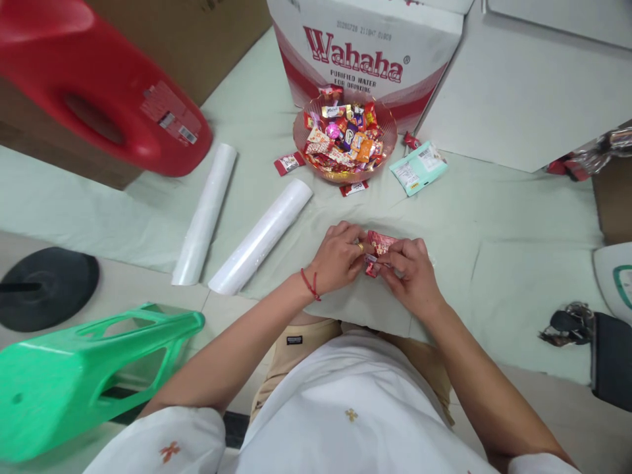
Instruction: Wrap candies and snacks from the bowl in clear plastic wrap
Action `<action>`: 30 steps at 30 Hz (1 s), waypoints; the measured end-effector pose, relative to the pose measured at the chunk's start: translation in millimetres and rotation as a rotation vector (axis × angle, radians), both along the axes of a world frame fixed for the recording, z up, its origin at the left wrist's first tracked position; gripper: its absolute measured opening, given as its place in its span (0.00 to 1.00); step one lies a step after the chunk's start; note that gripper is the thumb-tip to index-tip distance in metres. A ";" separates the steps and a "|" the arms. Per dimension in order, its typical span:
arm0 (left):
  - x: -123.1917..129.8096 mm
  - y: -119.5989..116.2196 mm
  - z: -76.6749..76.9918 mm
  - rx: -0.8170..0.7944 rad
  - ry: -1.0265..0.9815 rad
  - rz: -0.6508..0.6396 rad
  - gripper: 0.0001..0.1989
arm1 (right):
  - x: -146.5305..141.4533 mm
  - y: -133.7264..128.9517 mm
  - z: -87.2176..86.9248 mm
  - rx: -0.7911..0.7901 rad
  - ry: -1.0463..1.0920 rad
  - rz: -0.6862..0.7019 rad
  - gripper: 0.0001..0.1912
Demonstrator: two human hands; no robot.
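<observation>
A small red printed packet (381, 242), which looks like a candy wrapper, is pinched between my two hands above the pale green cloth. My left hand (340, 255), with a ring and a red string bracelet, grips its left side. On the other side, the fingers of my right hand (411, 273) are closed on its lower part. My fingers cover much of the packet, so I cannot tell whether it is torn. Beyond my hands stands a clear glass bowl (302, 146) heaped with wrapped candies (345, 135).
Two white rolls (261, 237) lie to the left, near a red jug (162, 125). A Wahaha carton (365, 52) stands behind the bowl, with a mint-green packet (419, 168) at its right. Keys (567, 322) lie at right. A green stool (59, 375) is at lower left.
</observation>
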State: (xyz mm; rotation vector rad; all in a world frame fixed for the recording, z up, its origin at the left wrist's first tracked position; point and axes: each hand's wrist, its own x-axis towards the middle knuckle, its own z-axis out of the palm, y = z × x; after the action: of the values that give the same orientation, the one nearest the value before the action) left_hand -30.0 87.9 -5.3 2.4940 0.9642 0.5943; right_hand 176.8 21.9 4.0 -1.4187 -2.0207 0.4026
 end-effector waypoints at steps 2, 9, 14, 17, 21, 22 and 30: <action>-2.4 0.8 0.5 -0.006 -0.005 -0.004 0.12 | 0.5 -2.1 3.2 0.020 0.001 0.004 0.06; -14.9 -7.0 3.0 0.061 -0.108 -0.027 0.09 | 7.1 -13.6 6.5 0.043 -0.023 0.074 0.06; -23.3 -21.4 6.8 0.091 -0.086 -0.118 0.12 | 11.1 -20.8 10.0 0.013 -0.067 0.191 0.06; -28.0 -29.5 9.1 0.162 -0.046 -0.146 0.12 | 12.3 -25.3 11.9 0.027 -0.184 0.222 0.07; -37.2 -37.3 10.6 0.307 0.003 -0.170 0.11 | 17.0 -33.8 11.0 0.072 -0.352 0.160 0.11; -40.0 -39.3 10.1 0.332 0.016 -0.175 0.10 | 19.0 -37.3 10.1 0.075 -0.376 0.140 0.12; -49.7 -62.5 -6.9 0.386 0.142 -0.232 0.09 | 25.5 -75.2 8.0 -0.109 -0.168 0.120 0.11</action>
State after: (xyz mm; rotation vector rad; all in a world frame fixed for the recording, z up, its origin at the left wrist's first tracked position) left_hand -79.7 25.4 -12.2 2.9721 0.6379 0.5783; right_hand 202.3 -53.2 12.0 -1.4421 -2.2571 0.4645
